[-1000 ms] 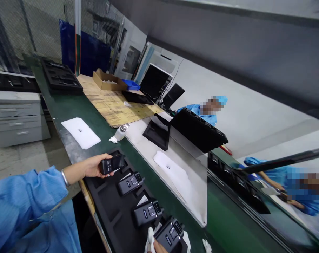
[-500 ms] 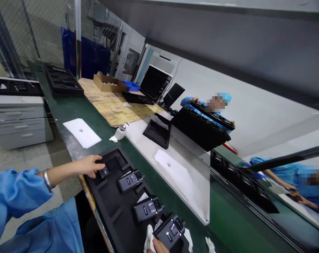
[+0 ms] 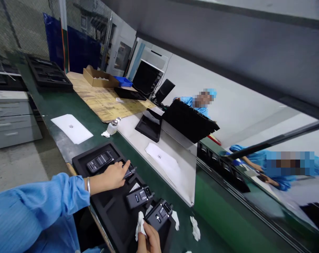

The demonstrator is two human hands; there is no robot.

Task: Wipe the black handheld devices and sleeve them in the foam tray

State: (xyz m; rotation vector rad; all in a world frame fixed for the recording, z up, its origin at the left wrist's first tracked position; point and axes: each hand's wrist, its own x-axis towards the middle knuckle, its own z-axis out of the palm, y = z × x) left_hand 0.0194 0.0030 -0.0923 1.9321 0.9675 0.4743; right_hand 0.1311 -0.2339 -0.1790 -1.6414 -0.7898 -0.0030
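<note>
A black foam tray (image 3: pixel 110 214) lies on the bench with several walkie-talkies in it. At its far end one walkie-talkie (image 3: pixel 100 161) rests with screen and keypad up. My left hand (image 3: pixel 114 175) is closed over the second walkie-talkie (image 3: pixel 130 170), mostly covering it. Nearer to me, a third walkie-talkie (image 3: pixel 139 196) lies back side up, with white paper under it. My right hand (image 3: pixel 150 239) pinches a crumpled white tissue (image 3: pixel 140 225) beside the nearest walkie-talkie (image 3: pixel 159 215).
A white sheet (image 3: pixel 72 128) and a pump bottle (image 3: pixel 113 126) are beyond the tray. More crumpled tissue (image 3: pixel 195 228) lies to the right. A white board (image 3: pixel 185 186) borders the tray's far side. Two co-workers in blue are across the bench; a dark shelf (image 3: pixel 227 49) hangs overhead.
My left hand has left the far walkie-talkie, now lying face up, and moved right onto the second. My right hand shows more, still with the tissue. A co-worker's raised black tray has dropped from sight.
</note>
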